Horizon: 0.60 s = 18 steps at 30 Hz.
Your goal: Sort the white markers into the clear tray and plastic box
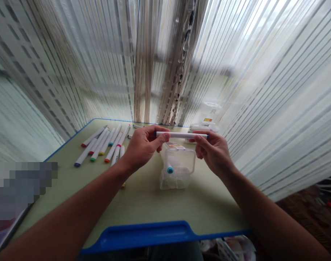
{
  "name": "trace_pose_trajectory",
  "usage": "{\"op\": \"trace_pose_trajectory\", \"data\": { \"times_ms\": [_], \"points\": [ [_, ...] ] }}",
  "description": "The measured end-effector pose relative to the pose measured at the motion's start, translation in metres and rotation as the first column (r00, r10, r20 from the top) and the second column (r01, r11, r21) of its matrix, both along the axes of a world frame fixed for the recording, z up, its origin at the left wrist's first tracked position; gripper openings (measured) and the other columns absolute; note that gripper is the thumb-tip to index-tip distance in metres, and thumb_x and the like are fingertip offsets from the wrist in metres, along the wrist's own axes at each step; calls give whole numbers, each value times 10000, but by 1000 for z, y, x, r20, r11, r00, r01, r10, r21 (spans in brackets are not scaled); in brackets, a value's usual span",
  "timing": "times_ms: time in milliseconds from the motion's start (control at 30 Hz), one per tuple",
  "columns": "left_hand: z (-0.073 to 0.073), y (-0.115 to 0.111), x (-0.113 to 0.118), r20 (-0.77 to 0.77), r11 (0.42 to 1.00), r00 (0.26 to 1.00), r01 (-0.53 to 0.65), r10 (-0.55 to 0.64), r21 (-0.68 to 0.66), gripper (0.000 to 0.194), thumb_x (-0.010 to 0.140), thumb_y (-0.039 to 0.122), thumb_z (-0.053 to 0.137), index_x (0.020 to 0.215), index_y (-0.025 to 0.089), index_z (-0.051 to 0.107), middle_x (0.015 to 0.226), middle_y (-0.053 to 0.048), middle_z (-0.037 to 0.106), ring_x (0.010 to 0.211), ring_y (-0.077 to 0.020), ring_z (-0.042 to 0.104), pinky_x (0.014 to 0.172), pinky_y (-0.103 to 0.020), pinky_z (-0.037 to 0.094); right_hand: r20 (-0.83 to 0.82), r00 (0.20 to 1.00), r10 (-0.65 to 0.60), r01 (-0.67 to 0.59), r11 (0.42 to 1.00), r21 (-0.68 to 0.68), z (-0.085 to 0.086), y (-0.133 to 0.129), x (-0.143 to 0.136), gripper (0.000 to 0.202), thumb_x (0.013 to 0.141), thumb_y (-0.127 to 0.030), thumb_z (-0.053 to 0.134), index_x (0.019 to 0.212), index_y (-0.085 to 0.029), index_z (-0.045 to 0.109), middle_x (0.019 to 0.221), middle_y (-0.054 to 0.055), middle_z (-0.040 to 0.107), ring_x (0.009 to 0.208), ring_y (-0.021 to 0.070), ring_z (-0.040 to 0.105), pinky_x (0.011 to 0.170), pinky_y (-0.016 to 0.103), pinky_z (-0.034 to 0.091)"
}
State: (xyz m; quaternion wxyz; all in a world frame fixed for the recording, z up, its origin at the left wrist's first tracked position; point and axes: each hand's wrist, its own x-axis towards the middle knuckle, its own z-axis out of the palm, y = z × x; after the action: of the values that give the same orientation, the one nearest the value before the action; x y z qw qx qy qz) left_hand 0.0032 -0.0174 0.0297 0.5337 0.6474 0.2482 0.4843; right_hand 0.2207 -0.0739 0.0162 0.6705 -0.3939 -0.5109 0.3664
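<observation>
A white marker with dark blue ends is stretched level between my two hands above the table. My left hand pinches its left end between thumb and fingers. At the other end, my right hand grips it the same way. Below the marker stands a clear plastic box with its lid raised. Inside it lies a marker with a teal end. To the left of my left hand, several white markers with caps of different colours lie in a loose group, some partly hidden by that arm.
A second clear plastic container stands at the back right, behind my right hand. The pale table has a blue edge and a blue tray groove in front. Striped curtains hang close behind it and along the right side.
</observation>
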Motion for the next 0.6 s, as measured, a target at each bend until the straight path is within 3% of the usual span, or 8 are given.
{"op": "trace_pose_trajectory", "data": {
  "times_ms": [133,333,600],
  "points": [
    [-1,1,0,42,999,999,-7,9,-36,272,851,300,771,1017,89,726,800,-59,728,533,-79,559,520,-221,446,-43,999,-2,1,1000,-25,2,-1,0,213,811,-345,810,929,-177,755,761,46,782,368,67,522,326,193,372],
    [-1,3,1,121,989,993,15,4,-149,236,900,252,682,1062,81,697,822,-90,752,524,-91,582,542,-229,471,-86,996,18,-22,999,-47,4,-1,1,215,863,-342,722,958,-152,749,794,80,798,357,97,551,306,214,367],
    [-3,6,2,172,985,985,53,-24,-164,224,939,231,576,1048,71,689,787,-99,751,522,-111,595,524,-235,470,-110,993,32,-38,998,-51,5,-1,2,251,875,-362,677,968,-143,756,808,96,803,364,115,566,311,231,380]
  ]
}}
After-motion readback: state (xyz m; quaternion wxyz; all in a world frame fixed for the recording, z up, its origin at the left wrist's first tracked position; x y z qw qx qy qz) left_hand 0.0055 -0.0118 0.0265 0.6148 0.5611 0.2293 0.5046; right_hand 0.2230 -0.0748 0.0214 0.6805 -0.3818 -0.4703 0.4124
